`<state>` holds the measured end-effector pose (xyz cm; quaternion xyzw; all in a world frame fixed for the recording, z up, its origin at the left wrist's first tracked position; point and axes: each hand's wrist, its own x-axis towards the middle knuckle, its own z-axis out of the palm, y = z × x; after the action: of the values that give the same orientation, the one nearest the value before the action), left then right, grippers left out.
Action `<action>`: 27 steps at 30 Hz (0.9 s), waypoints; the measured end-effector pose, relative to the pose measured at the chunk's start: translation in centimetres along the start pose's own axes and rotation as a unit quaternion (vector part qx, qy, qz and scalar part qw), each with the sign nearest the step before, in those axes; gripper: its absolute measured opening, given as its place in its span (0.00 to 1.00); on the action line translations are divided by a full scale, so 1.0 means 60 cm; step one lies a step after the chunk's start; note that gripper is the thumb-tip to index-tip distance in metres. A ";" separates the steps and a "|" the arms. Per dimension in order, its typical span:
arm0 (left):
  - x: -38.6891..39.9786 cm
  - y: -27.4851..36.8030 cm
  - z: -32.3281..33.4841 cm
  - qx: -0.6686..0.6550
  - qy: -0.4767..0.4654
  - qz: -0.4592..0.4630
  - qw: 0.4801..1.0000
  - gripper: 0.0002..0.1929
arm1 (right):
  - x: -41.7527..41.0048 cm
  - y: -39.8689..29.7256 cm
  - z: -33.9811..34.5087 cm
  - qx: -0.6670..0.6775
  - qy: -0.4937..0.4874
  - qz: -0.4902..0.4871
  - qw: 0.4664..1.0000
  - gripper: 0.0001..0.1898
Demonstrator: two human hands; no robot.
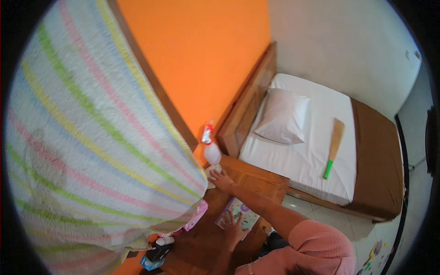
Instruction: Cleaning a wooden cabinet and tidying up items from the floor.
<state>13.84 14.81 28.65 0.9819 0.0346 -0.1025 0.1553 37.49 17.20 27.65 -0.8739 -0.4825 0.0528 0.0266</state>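
Observation:
My right hand (pixel 222 181) reaches over the brown wooden tabletop (pixel 196 237) to a pale, crumpled thing, perhaps a cloth (pixel 215 168). Its fingers touch that thing; whether they grip it is unclear. Just behind stands a white spray bottle (pixel 212 153) with a red-and-white trigger head. Fingers spread, my left hand (pixel 234 229) rests over a flat, pale green and purple printed pack or booklet (pixel 248 217) and covers part of it.
A striped towel (pixel 103 130) hangs large at the left. Below it are a pink plastic packet (pixel 196 216), a black container (pixel 161 250) and a blue box (pixel 152 263). Beyond the table, a bed (pixel 275 156) bears a pillow (pixel 284 117) and a green-handled bristle broom (pixel 335 144).

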 end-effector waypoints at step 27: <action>-0.020 0.576 -0.049 0.023 -0.035 0.454 0.890 0.44 | -0.977 -0.021 -0.145 0.006 0.284 0.623 0.728 0.25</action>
<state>16.67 -17.12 41.92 0.8897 -0.4230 -0.0554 0.1629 6.46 -31.68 40.30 -0.9522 0.2013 -0.1907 0.1284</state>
